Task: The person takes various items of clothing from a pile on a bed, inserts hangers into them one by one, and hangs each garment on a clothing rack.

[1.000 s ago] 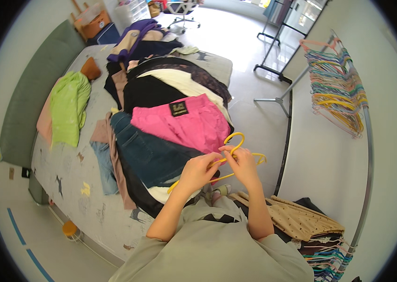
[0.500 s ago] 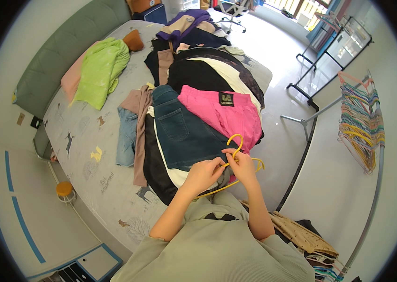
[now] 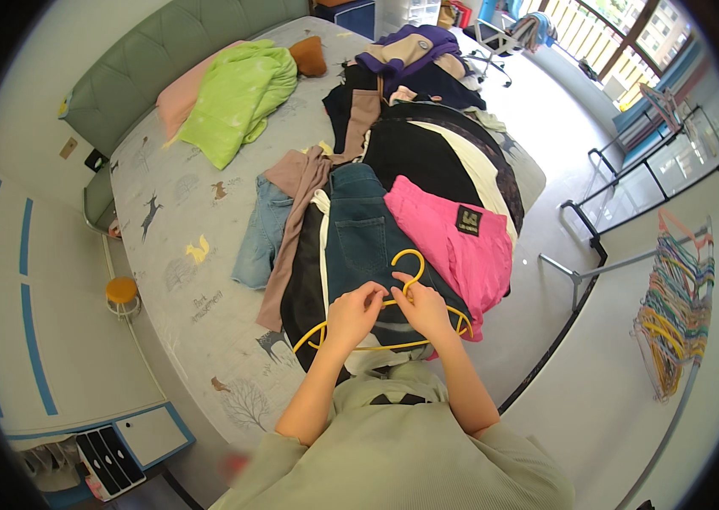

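Note:
Held in front of my body is a yellow clothes hanger (image 3: 421,264), its hook pointing up and its bottom bar level below my wrists. My left hand (image 3: 356,316) pinches it just left of the neck. Close beside, my right hand (image 3: 421,311) grips it at the neck under the hook. Beyond the hands, dark blue jeans (image 3: 361,234) lie flat on the pile, their upper part partly covered by the hanger and fingers. Pink pants (image 3: 427,217) with a black patch rest to the right of the jeans, overlapping them.
Light blue denim (image 3: 261,229) and a brown garment (image 3: 295,246) lie left of the jeans on the bed (image 3: 164,297). Farther off are a lime green garment (image 3: 232,102) and a purple one (image 3: 431,38). At right, many hangers (image 3: 674,306) hang from a grey stand.
The hanger has turned from a slant to roughly level, its shoulders now spread to both sides of my hands. My view has shifted left, and both hands keep hold.

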`<state>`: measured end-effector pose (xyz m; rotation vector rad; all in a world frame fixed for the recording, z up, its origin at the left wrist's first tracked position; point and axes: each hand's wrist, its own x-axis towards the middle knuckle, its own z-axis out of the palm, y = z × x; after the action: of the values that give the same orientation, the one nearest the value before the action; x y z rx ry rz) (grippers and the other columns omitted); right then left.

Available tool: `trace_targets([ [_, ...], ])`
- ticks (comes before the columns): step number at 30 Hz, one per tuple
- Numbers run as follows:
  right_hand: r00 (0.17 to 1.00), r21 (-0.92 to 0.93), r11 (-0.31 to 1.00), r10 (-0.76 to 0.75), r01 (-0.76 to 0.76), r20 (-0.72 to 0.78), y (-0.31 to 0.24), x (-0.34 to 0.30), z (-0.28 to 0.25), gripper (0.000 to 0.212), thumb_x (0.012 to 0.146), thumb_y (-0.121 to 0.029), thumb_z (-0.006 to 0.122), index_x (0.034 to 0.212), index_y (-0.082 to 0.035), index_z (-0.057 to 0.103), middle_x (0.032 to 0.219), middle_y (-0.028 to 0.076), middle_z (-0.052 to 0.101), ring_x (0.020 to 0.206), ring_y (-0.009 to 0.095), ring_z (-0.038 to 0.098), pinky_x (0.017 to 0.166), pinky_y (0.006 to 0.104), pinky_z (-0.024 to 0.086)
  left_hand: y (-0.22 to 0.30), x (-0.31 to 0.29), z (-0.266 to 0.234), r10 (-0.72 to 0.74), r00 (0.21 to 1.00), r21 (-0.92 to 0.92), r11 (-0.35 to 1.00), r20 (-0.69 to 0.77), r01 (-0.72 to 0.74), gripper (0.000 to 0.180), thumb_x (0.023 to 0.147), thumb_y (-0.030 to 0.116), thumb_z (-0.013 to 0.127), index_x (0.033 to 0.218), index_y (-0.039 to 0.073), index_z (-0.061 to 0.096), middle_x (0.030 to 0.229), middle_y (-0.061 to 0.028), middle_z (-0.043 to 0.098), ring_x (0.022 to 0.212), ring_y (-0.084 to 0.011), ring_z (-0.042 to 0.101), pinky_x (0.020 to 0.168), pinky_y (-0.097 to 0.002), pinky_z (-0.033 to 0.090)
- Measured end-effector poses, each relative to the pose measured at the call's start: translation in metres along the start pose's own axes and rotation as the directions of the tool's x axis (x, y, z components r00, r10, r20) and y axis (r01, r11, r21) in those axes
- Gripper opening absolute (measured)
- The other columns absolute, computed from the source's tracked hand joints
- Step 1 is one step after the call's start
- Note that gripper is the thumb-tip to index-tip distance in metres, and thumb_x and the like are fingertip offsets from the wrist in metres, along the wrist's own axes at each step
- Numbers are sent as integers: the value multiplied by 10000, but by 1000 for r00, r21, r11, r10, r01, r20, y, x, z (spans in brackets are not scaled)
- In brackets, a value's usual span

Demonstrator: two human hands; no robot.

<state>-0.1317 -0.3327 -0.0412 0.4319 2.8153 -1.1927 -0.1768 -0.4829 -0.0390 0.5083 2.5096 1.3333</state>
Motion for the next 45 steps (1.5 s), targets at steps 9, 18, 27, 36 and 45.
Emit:
trace_targets([
  [9, 965, -16, 986, -160, 167, 207, -38, 76, 52, 367, 838, -308, 575, 1168, -149, 563, 700, 89, 648, 675, 300, 629, 612, 398, 494, -87, 42, -36, -232, 951, -183, 963, -203, 196, 146, 881, 175, 495, 897, 112, 626, 646, -57, 630, 607, -213, 630, 553, -313, 458],
  [18, 949, -250, 939, -168, 237, 268, -51, 134, 127, 331, 805, -300, 604, 1099, -148, 613, 671, 123, 640, 612, 301, 629, 586, 396, 510, -226, 91, -43, -371, 915, -111, 928, -159, 356, 218, 868, 159, 540, 1036, 20, 555, 804, -80, 621, 595, -137, 584, 555, -266, 457],
  [27, 950, -368, 900, -129, 232, 284, -64, 183, 164, 289, 826, -305, 584, 1066, -154, 638, 605, 115, 615, 559, 280, 623, 530, 376, 502, -326, 163, -26, -330, 909, -30, 942, -253, 333, 606, 786, 173, 618, 1322, 44, 366, 1328, -173, 419, 1190, -320, 442, 948, -372, 391],
  [36, 968, -373, 897, -185, 238, 173, -59, 198, 177, 201, 817, -304, 581, 833, -143, 700, 513, 101, 558, 472, 257, 585, 458, 358, 465, -366, 211, -13, -528, 849, -223, 826, 17, 518, 307, 819, 212, 493, 1051, 34, 586, 916, -183, 632, 878, -340, 602, 759, -384, 456],
  [45, 963, -222, 937, -261, 269, 66, -70, 184, 160, 418, 710, -232, 637, 1112, -124, 593, 769, 79, 592, 546, 304, 594, 491, 380, 485, -229, 124, -64, -224, 974, -720, 672, 20, 170, 238, 775, 137, 434, 580, 3, 406, 514, 29, 358, 495, -64, 347, 439, -268, 267],
])
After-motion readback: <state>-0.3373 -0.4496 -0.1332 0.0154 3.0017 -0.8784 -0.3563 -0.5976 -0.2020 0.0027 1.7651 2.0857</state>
